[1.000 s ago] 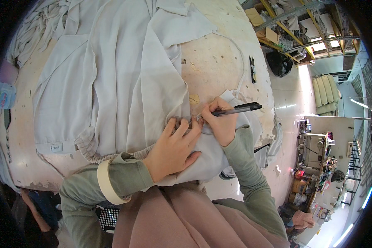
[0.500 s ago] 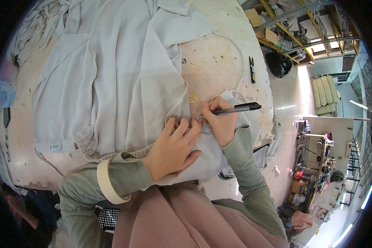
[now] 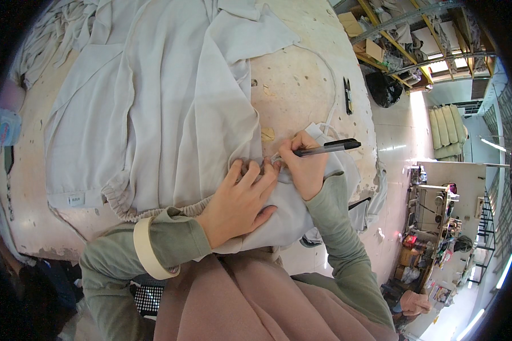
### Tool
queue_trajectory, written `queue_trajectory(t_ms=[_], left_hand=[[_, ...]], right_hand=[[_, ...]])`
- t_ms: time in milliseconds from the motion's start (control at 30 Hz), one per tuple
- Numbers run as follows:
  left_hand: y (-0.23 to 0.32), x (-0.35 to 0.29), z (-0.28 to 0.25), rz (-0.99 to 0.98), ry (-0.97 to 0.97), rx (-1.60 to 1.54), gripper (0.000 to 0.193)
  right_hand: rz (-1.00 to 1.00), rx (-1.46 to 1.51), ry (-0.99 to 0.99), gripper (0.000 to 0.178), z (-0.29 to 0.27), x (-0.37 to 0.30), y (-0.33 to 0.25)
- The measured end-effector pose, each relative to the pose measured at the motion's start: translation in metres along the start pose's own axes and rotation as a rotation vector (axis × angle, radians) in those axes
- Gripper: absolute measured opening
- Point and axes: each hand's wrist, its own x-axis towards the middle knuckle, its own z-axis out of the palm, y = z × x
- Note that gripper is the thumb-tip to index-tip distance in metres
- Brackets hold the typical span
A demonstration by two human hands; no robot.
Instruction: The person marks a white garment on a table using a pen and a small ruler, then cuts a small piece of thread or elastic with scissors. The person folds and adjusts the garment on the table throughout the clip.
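Observation:
My right hand (image 3: 305,165) is closed round a black ballpoint pen (image 3: 330,148), whose clicker end points right. The writing tip is hidden by the fingers, close to a small pale tag (image 3: 277,159) on light grey cloth. Bent fingers of my left hand (image 3: 239,202) press and gather the light grey garment (image 3: 170,119) beside that tag, with the thumb stretched out apart. The garment spreads over the table, its gathered elastic edge (image 3: 145,215) running toward my left wrist. Around my left forearm sits a roll of masking tape (image 3: 148,250).
The worn wooden table (image 3: 293,79) carries thread snips (image 3: 347,96) at right, a white label (image 3: 76,199) on the garment at left, and heaped cloth (image 3: 54,45) at far left. Shelving (image 3: 415,34), a black bag (image 3: 383,89) and a cluttered bench (image 3: 432,216) stand beyond the right edge.
The pen and the fingers of my right hand have shifted very slightly near the tag. My left hand stays in place on the cloth.

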Motion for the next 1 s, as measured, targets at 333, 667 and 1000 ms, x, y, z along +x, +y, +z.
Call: queue_trajectory(t_ms=[333,667,1000], left_hand=[[0.0,0.0,0.002,-0.005,-0.011,-0.013,0.071],[-0.001,0.0,0.0,-0.017,-0.026,-0.008,0.071],[-0.007,0.004,0.001,-0.024,-0.033,-0.094,0.073]], right_hand=[[0.036,-0.012,0.019,0.026,-0.001,0.001,-0.005],[0.317,0.202,0.047,0.021,-0.008,0.008,-0.008],[0.037,0.01,-0.009,0.025,-0.01,0.009,0.007]])
